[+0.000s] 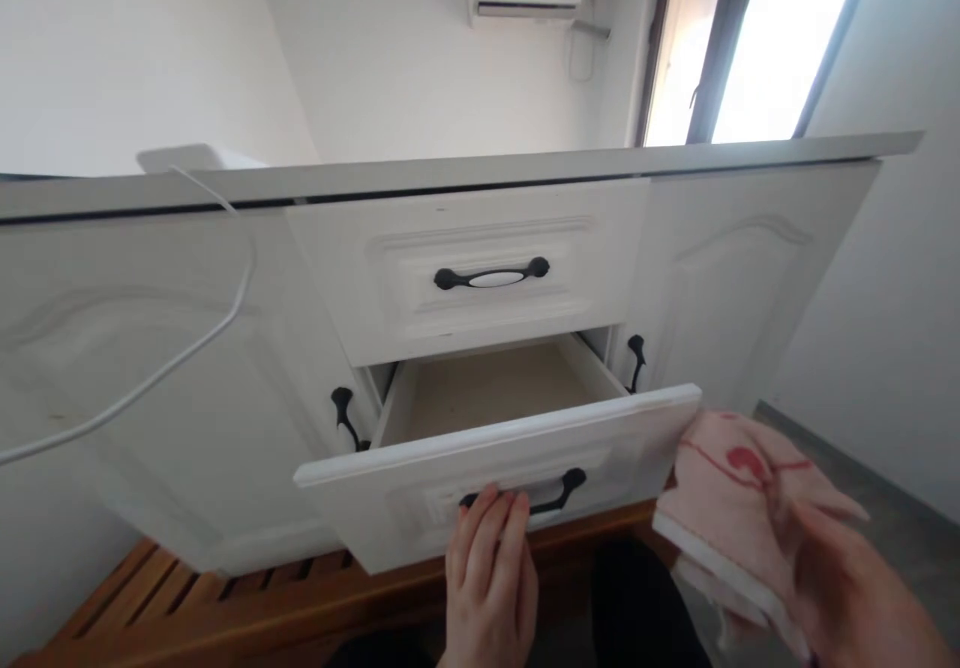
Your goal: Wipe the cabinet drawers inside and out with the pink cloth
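Note:
The lower drawer (495, 398) of a white cabinet is pulled partway out, and the part of its inside that shows holds nothing. My left hand (491, 573) has its fingers hooked over the left part of the black drawer handle (559, 493). At the right, my right hand (862, 588) grips a pink cloth (739, 488) with red markings and a white edge. The cloth hangs bunched beside the right end of the drawer front and seems to touch it. My right fingers are partly covered by the cloth.
Above is a shut upper drawer (495, 318) with a black-and-white handle. Cabinet doors stand shut on both sides. A white cable (187, 348) droops from the cabinet top (420, 173) across the left door. Wooden slats (150, 593) lie below, with my dark-clothed legs in front.

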Action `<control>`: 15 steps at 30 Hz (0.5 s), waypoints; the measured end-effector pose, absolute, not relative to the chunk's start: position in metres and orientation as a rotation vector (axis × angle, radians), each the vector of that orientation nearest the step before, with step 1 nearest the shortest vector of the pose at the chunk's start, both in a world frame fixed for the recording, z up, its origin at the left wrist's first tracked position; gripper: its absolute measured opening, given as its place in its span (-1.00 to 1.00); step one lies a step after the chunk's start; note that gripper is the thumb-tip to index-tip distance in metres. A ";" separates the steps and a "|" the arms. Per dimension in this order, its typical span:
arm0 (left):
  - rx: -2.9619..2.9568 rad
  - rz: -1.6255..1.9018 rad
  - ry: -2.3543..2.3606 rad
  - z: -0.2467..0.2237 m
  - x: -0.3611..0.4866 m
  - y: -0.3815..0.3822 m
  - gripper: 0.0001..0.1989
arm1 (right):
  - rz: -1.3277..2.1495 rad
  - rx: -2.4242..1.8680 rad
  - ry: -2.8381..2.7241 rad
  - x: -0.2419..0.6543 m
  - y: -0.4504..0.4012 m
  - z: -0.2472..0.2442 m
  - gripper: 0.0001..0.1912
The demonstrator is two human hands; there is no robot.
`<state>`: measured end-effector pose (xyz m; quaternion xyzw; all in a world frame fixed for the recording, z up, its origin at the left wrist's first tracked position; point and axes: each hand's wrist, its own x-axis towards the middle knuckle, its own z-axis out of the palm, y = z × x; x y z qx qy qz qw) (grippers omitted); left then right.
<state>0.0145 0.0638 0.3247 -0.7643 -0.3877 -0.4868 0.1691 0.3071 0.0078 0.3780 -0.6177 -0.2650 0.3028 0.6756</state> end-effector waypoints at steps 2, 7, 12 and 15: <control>-2.176 -1.431 -1.085 0.323 0.016 0.065 -0.48 | 0.469 -1.460 -0.683 0.295 0.027 0.404 -0.54; -2.148 -1.470 -1.123 0.320 0.025 0.063 -0.46 | -0.410 -1.370 -1.360 0.257 0.074 0.424 -0.54; -2.066 -1.463 -1.215 0.324 0.035 0.069 -0.49 | -0.708 -1.312 -1.516 0.208 0.100 0.428 -0.54; -2.034 -1.425 -1.238 0.314 0.037 0.084 -0.48 | -0.650 -1.199 -1.630 0.164 0.114 0.431 -0.52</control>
